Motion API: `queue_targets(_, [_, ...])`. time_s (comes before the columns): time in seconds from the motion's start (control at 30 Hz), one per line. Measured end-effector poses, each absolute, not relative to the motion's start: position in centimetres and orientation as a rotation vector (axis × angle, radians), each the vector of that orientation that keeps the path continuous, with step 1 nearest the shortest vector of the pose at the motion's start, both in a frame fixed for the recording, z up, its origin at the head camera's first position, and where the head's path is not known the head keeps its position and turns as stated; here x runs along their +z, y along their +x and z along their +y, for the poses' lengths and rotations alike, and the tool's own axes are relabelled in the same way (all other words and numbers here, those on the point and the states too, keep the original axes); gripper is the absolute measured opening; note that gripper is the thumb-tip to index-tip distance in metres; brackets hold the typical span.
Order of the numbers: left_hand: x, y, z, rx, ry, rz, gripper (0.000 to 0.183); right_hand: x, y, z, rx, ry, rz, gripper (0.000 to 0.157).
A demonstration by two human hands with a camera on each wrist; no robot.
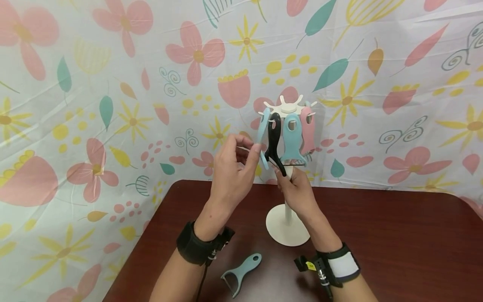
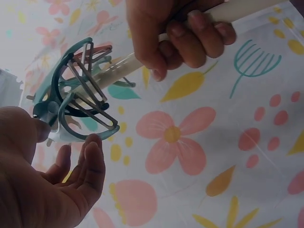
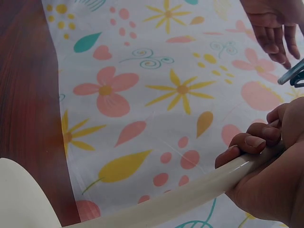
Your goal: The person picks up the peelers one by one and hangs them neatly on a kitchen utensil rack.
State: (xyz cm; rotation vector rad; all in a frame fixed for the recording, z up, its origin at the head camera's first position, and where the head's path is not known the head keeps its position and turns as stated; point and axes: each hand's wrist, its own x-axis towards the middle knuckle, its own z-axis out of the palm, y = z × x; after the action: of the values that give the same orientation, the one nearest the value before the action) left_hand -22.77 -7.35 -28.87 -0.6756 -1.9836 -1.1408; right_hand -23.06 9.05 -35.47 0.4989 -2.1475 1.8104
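A white rotating stand (image 1: 289, 108) with spoke-like hooks carries several Y-shaped peelers. From its hooks hang a light blue peeler (image 1: 262, 128) at the left, a black peeler (image 1: 274, 136), another light blue peeler (image 1: 292, 138) and a pink peeler (image 1: 308, 132). My right hand (image 1: 299, 193) grips the stand's pole (image 3: 180, 202) below the peelers, fingers wrapped round it in the right wrist view. Beside the leftmost blue peeler is my left hand (image 1: 235, 167), fingers loosely bent, thumb tip by its handle. In the left wrist view, a fingertip appears at that peeler's head.
A grey-blue peeler (image 1: 247, 266) lies on the dark wooden table (image 1: 396, 243) between my forearms. The stand's round white base (image 1: 281, 226) is on the table. Behind the table hangs a flower-patterned cloth (image 1: 188, 105).
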Motion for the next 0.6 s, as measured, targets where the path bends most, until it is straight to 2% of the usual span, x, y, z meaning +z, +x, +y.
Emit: queue_targets(0.6, [-33.0,-21.8,-10.8,-1.029,-0.579,-2.264,0.03,-35.5,-23.1,9.1,1.815,0.504,-2.166,0.038])
